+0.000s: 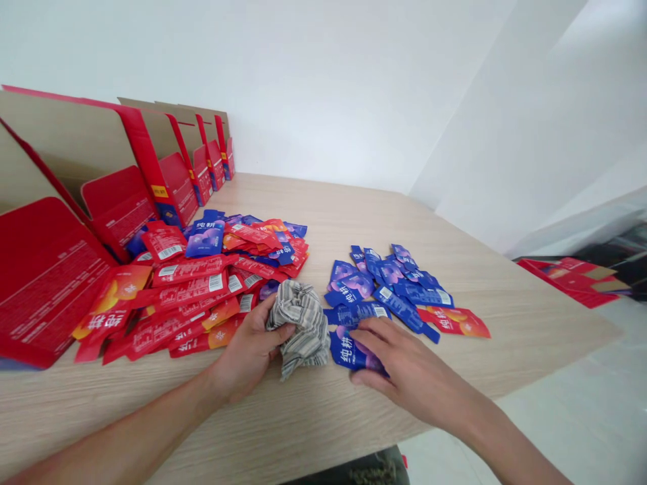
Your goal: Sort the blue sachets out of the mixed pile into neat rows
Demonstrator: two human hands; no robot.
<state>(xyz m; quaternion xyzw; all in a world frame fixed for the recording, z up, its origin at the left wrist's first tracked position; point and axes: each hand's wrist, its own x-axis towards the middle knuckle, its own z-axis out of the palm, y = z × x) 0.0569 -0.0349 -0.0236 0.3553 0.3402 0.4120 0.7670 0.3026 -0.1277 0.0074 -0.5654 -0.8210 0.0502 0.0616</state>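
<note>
My left hand [257, 353] is closed on a crumpled grey-and-white striped cloth [303, 330], which bunches up above the table. To its right, my right hand [399, 360] grips the right end of a blue pouch [348, 347] with purple fruit printed on it, the thumb at the near edge and the fingers over the top. Just beyond it lies a loose group of similar blue pouches [389, 273]. One red pouch [457, 322] rests at that group's right side. Left of the cloth spreads a large heap of mixed red and blue pouches [202, 276].
Open red cartons [116, 202] stand in a row along the table's left side, brown inside. The wooden table [283, 431] meets a white wall behind. Its right edge slants toward me, with pale floor beyond. Flat red packaging [571, 276] lies past that edge.
</note>
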